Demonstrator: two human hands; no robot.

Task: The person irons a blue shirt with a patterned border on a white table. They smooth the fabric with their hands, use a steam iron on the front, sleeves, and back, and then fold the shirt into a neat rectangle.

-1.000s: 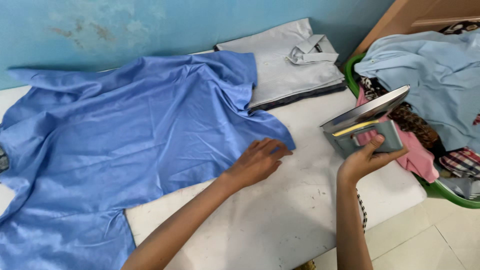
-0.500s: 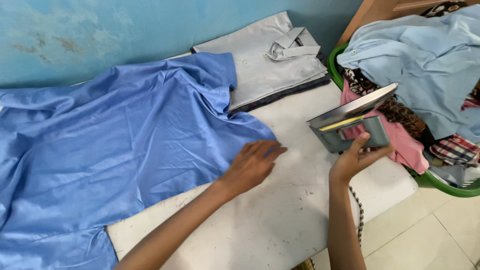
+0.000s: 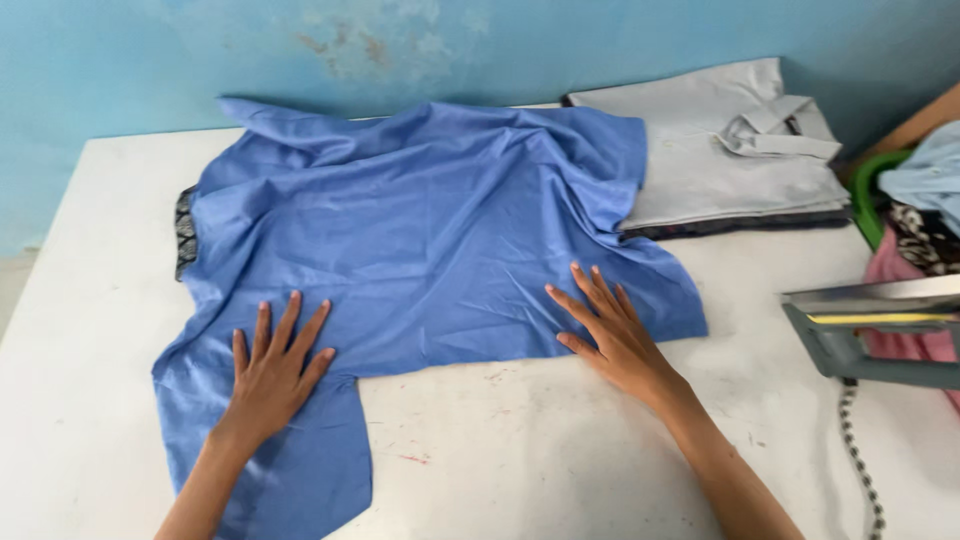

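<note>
A shiny blue garment (image 3: 430, 230) lies spread and creased across the white table (image 3: 560, 450). My left hand (image 3: 272, 372) lies flat on its lower left part, fingers apart. My right hand (image 3: 610, 330) presses flat on its lower right edge, fingers spread. A grey iron (image 3: 865, 335) stands on its heel at the table's right edge, away from both hands, with its patterned cord (image 3: 860, 450) hanging down in front.
Folded grey shirts (image 3: 730, 150) are stacked at the back right against the blue wall (image 3: 300, 50). A green basket (image 3: 868, 190) with pale blue and pink clothes stands at the far right. A dark patterned cloth (image 3: 185, 225) peeks out under the garment's left side.
My right hand has set the iron down at the right and moved onto the garment. My left hand has shifted to the garment's lower left. The view has swung left.
</note>
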